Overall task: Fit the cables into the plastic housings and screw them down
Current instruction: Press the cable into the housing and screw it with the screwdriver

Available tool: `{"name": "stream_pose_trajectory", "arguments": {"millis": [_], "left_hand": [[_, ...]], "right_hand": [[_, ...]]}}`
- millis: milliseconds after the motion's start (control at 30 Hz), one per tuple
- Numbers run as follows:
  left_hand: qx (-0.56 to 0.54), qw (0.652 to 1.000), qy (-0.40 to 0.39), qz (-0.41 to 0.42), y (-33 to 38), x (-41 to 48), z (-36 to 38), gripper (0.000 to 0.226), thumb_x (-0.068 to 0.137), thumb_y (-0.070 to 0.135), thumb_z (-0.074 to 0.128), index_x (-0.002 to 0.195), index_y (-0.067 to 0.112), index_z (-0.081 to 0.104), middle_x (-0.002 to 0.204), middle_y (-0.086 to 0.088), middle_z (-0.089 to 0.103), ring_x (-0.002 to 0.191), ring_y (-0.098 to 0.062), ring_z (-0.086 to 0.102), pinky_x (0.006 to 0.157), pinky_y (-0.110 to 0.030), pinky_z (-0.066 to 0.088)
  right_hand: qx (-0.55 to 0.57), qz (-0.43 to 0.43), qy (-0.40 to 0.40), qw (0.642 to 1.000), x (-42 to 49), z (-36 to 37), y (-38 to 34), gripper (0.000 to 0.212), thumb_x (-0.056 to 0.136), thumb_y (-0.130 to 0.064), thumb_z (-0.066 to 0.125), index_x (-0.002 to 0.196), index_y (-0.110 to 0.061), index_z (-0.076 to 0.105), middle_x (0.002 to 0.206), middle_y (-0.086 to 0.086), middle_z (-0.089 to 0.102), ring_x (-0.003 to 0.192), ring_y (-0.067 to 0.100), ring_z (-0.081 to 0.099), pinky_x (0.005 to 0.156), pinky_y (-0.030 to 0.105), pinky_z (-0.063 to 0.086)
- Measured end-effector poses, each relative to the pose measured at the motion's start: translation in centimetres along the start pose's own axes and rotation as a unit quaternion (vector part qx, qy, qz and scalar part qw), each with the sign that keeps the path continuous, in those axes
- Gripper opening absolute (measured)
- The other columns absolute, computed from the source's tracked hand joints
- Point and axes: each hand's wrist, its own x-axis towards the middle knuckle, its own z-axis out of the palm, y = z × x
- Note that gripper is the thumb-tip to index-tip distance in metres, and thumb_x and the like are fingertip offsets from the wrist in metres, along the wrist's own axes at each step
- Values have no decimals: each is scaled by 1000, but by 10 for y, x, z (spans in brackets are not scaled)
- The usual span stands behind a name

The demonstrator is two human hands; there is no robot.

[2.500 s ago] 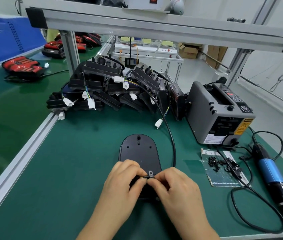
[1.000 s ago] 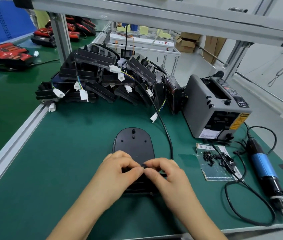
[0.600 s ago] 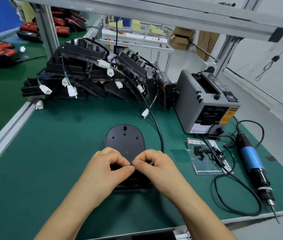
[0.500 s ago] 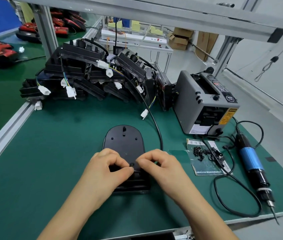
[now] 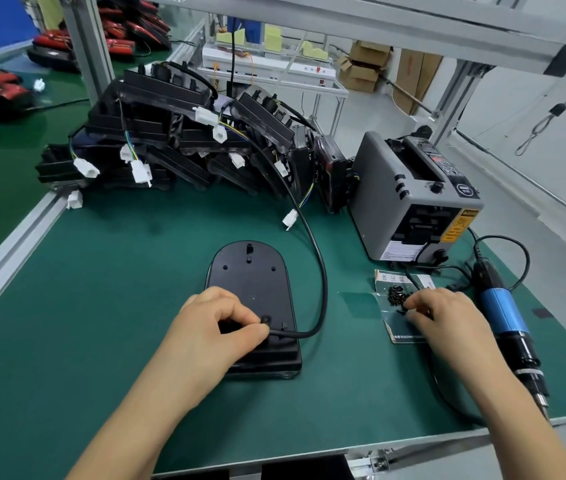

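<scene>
The left hand (image 5: pixel 212 329) lies on the near end of the housing (image 5: pixel 250 282), fingers curled. Thumb and forefinger pin the cable (image 5: pixel 323 289) down where it enters. Touching the thumb tip is a small black clip (image 5: pixel 266 319), probably the clamp that takes the screw. From there the cable leaves the housing on its right, bends round and runs away to the pile (image 5: pixel 188 140) of other housings behind it.

The right hand (image 5: pixel 447 317) is well to the right of the housing, fingers bent down onto the screws (image 5: pixel 397 296) heaped on a card (image 5: pixel 402 327). Whether it already has one pinched I cannot tell; the fingertips cover that spot.

The housing lies flat on the mat (image 5: pixel 101 289), rounded end away from the person.

My reading is that the cable is seated and being held in place, and the step in hand is fetching a screw. Next, one screw must be lifted clear of the heap, carried to the clip and stood in its hole, with the left hand keeping the cable from springing out. Then the right hand needs the driver (image 5: pixel 503 311), which lies right of the card, further from the housing. The grey dispenser (image 5: pixel 413 195) behind and to the right of the housing plays no part.
</scene>
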Motion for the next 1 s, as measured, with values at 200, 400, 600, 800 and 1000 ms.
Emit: {"name": "stream_pose_trajectory", "arguments": {"millis": [200, 400, 600, 800, 1000], "left_hand": [[-1, 1000, -4, 0, 0, 0, -1, 14, 74, 23, 76, 61, 25, 69, 83, 26, 56, 94, 3, 49, 71, -1, 29], [-3, 1000, -4, -7, -1, 0, -1, 13, 74, 24, 75, 62, 26, 70, 83, 23, 56, 94, 9, 46, 71, 2, 28], [5, 1000, -8, -9, -1, 0, -1, 11, 76, 25, 75, 66, 28, 70, 88, 16, 57, 96, 10, 44, 72, 4, 27], [14, 1000, -12, 6, -2, -2, -2, 9, 75, 28, 74, 68, 31, 70, 88, 17, 55, 97, 10, 42, 73, 3, 26], [23, 1000, 1, 11, -5, -1, 1, 7, 75, 30, 74, 70, 30, 69, 90, 18, 55, 100, 9, 41, 74, 4, 25]], "right_hand": [[-22, -11, 11, 1000, 1, 7, -1, 9, 85, -23, 67, 94, -21, 70, 94, 2, 64, 93, 26, 50, 82, 35, 41], [78, -32, 8, 996, -10, -7, -22, 12, 86, -17, 67, 78, -25, 63, 85, -4, 60, 94, 23, 49, 76, 30, 34], [296, -217, -62, 928, -49, -33, -117, 34, 80, -14, 74, 66, -40, 57, 72, -17, 59, 83, 2, 51, 74, 8, 33], [244, -229, -126, 934, -45, -33, -149, 16, 84, -31, 66, 72, -38, 57, 79, -18, 57, 91, 3, 47, 80, 18, 37], [194, -227, -159, 941, -41, -37, -152, 18, 83, -36, 64, 68, -39, 56, 82, -16, 59, 92, 3, 47, 82, 22, 38]]}}
